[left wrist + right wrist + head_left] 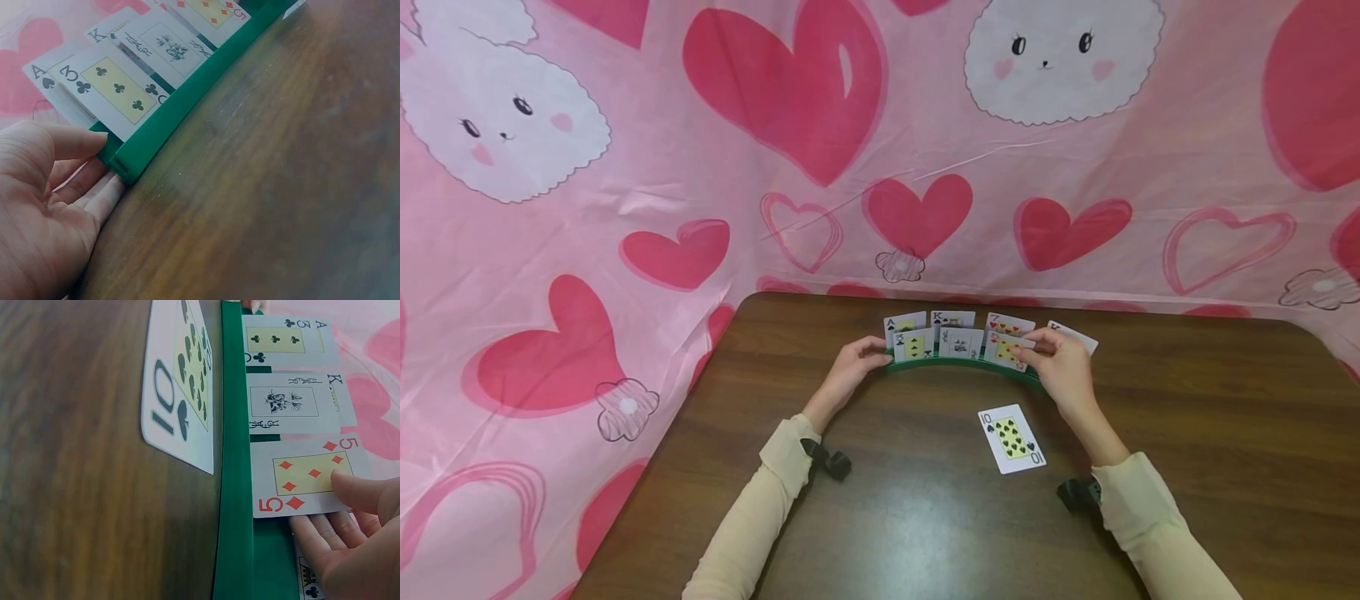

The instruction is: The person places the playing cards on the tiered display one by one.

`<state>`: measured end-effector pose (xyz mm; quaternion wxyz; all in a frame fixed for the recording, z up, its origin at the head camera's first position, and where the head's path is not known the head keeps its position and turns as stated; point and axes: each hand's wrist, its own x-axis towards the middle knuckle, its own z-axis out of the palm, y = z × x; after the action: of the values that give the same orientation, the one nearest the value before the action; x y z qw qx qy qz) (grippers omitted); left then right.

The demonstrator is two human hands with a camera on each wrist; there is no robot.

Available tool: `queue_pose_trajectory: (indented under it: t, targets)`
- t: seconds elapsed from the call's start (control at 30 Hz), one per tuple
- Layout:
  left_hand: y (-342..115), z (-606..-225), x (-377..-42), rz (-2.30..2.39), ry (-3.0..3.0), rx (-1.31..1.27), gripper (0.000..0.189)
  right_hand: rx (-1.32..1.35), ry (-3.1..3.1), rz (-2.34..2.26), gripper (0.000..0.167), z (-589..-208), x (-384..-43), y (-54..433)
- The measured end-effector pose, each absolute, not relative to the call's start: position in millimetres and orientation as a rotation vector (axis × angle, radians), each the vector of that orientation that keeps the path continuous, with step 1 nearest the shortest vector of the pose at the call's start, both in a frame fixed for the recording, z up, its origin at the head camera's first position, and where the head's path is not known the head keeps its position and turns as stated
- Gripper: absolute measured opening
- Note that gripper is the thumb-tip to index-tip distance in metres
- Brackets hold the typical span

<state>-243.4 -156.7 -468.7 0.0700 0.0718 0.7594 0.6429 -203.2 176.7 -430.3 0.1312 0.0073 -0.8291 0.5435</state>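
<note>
A curved green card holder (pixel 958 362) stands on the table with two rows of playing cards. At its left end my left hand (pixel 853 367) grips the holder between thumb and fingers. My right hand (pixel 1063 371) pinches the five of diamonds (pixel 300 478), thumb on its face and fingers behind, at the right of the front row. Left of it in that row are the joker (pixel 961 343) and the three of clubs (pixel 119 90). Behind stand an ace of spades (pixel 903 321), a king (pixel 953 317), a seven of hearts (pixel 1010 322) and another king (pixel 1078 335), partly hidden by my right hand.
A ten of spades (pixel 1012 439) lies face up on the wooden table (pixel 887 517), in front of the holder's right half. Pink cloth (pixel 925 125) with hearts and rabbit faces hangs behind and to the left. Black wrist cameras (pixel 827 460) sit at both sleeves.
</note>
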Motion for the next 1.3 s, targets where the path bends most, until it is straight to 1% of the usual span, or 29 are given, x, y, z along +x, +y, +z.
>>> queue_pose_trajectory:
  t: [0.67,0.77,0.9,1.1,1.3]
  targets:
    - [-157.0,-470.1,-244.5,1.94,2.28,0.223,0.028,-0.007,-2.517,1.561,0.025,-430.5,-202.8,177.7]
    - [-156.9,-470.7,-244.7,1.948,2.274,0.215,0.028,0.011,-2.557,1.497,0.028,-430.1,-201.4,177.9]
    - [-157.2,-471.0,-243.9,1.946,2.286,0.215,0.027,0.112,-2.575,1.308,0.029,-427.8,-197.3,177.7]
    - [-157.5,-469.9,-243.2,1.933,2.3,0.217,0.027,0.284,-2.471,1.096,0.027,-411.7,-184.6,171.1]
    - [-157.8,-469.8,-243.8,1.936,2.3,0.217,0.027,0.311,-2.306,1.058,0.019,-385.6,-168.5,168.0]
